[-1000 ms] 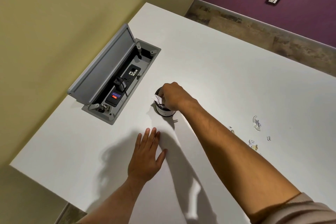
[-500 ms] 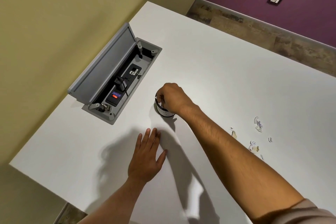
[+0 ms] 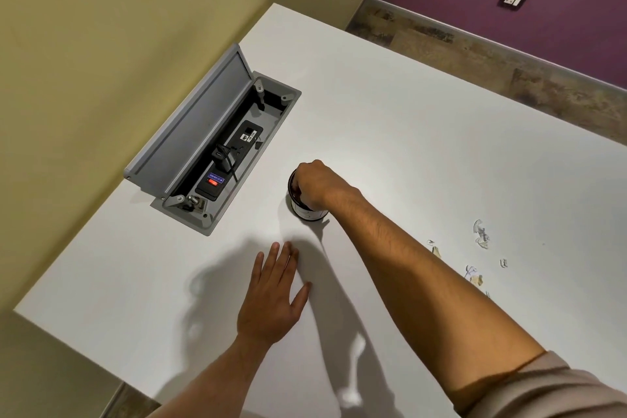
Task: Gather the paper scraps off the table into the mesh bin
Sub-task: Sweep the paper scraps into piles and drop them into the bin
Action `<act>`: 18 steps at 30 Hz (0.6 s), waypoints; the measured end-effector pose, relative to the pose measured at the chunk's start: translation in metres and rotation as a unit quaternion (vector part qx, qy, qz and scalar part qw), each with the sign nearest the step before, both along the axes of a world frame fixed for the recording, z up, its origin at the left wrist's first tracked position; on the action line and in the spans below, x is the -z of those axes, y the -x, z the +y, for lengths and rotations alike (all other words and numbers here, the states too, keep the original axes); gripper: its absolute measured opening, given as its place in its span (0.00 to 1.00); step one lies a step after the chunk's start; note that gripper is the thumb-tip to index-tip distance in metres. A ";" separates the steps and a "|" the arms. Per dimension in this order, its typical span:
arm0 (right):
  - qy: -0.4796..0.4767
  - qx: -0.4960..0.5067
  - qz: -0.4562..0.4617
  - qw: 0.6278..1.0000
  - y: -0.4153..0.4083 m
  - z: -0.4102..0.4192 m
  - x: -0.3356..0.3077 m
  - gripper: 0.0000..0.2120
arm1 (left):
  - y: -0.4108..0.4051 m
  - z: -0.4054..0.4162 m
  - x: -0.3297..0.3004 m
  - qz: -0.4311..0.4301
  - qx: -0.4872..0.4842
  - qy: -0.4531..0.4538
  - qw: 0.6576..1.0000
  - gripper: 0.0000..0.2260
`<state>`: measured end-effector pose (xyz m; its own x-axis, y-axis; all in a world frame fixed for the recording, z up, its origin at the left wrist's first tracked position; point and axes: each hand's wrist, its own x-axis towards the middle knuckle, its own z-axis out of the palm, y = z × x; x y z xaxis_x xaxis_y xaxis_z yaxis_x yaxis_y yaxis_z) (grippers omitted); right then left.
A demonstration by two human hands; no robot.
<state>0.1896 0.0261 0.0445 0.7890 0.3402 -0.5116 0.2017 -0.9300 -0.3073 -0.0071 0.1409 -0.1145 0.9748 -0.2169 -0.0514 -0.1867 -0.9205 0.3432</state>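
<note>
Step in hand, by judgement: depositing a load into the bin (image 3: 307, 210). Right hand (image 3: 315, 185) sitting over the bin mouth, knuckles up, fingers curled down inside the rim. Grip state: curled, but whether anything is being held cannot be told; fingertips and any paper hidden by the hand itself. Left hand (image 3: 271, 299) lying flat on the tabletop (image 3: 407, 132), fingers straight, spread a little, holding nothing; near the bin but apart from it, toward the near edge.

Bin: small, round, dark, upright, standing mid-tabletop just beside the cable box (image 3: 224, 159). Contents: something pale showing through the lower wall, prob. paper, not confirmable; interior otherwise blocked from view.

Task's things: scraps (image 3: 480, 234) lying on the tabletop well to the right of the bin, beyond the right forearm. Approx. five or six small torn bits, white w/ dark marks, a couple tan; scattered loosely, not touching each other. One partly hidden at the forearm edge.

Progress, by judgement: incomplete; the scraps at right not yet collected.

Next move calling for: releasing whatever is in the grip, lifting clear without tipping the bin, reaching right, pinching or sweeping the bits together. Light and flat pieces, so likely needing fingertip pinching or sliding into a pile first.

Cable box: lid raised toward the wall, power strip and a plugged adaptor inside. No scraps visible in it.
</note>
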 end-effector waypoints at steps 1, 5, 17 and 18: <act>-0.020 0.019 0.000 1.000 0.001 -0.002 -0.002 0.11 | 0.000 0.000 0.000 -0.002 0.001 0.000 1.000 0.31; -0.129 0.107 -0.028 0.985 0.006 -0.016 -0.009 0.14 | -0.001 0.000 0.000 -0.006 0.006 -0.003 1.000 0.31; -0.426 0.567 0.103 0.697 0.058 -0.078 0.030 0.16 | 0.000 -0.001 0.000 -0.013 0.003 -0.009 1.000 0.30; -0.447 0.580 0.136 0.667 0.061 -0.078 0.033 0.16 | 0.001 -0.001 0.000 -0.012 0.004 -0.007 1.000 0.30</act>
